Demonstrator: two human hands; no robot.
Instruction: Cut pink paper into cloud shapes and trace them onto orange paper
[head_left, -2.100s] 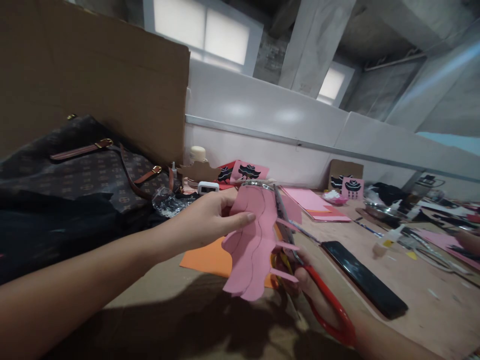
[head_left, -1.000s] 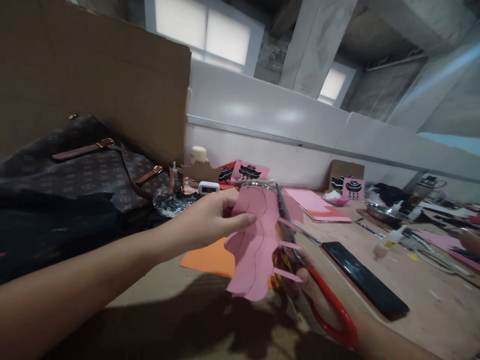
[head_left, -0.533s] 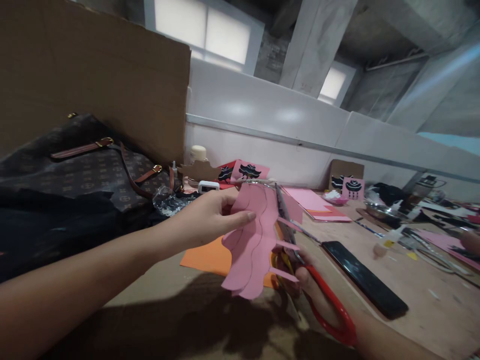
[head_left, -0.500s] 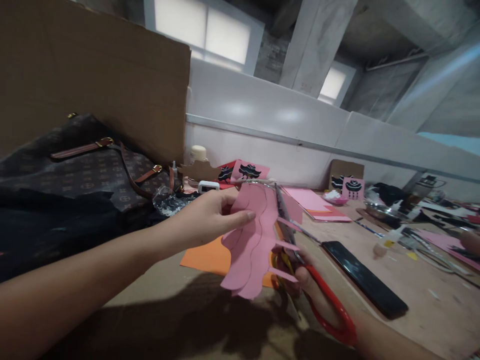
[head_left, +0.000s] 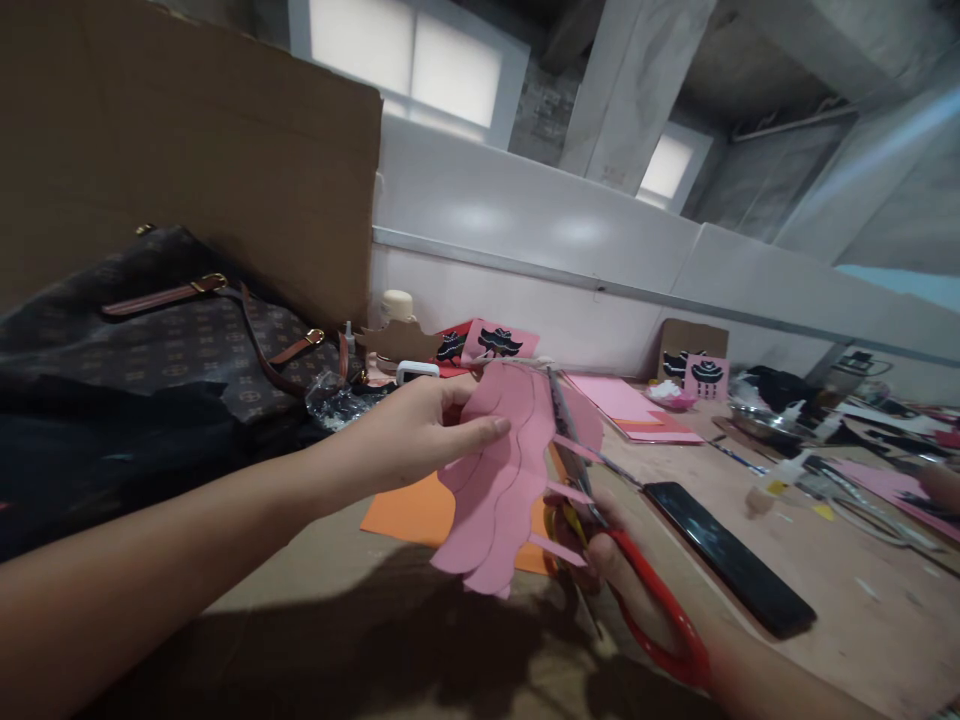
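My left hand (head_left: 442, 430) pinches a pink paper (head_left: 502, 500) with its thumb on top. Wavy drawn lines run down the paper, and its lower edge is scalloped; narrow strips stick out from its right side. In my right hand (head_left: 611, 560) is a pair of scissors (head_left: 660, 610) with red handles. Their blades reach up along the paper's right edge, with a flap of pink beyond them. Part of the right hand is hidden behind the handles. Beneath the pink paper lies an orange sheet (head_left: 412, 515) on brown cardboard.
A black phone (head_left: 727, 555) lies to the right of my right hand. On the left stands a brown patterned bag (head_left: 165, 330) against a cardboard panel (head_left: 187, 150). Pink sheets (head_left: 611, 400), a glue bottle (head_left: 780, 480) and a metal bowl (head_left: 761, 425) are further back. Another person's hand shows at the right edge.
The lower end of the pink paper has swung slightly left, and the strips on its right have shifted left too. Both hands stay almost in place.
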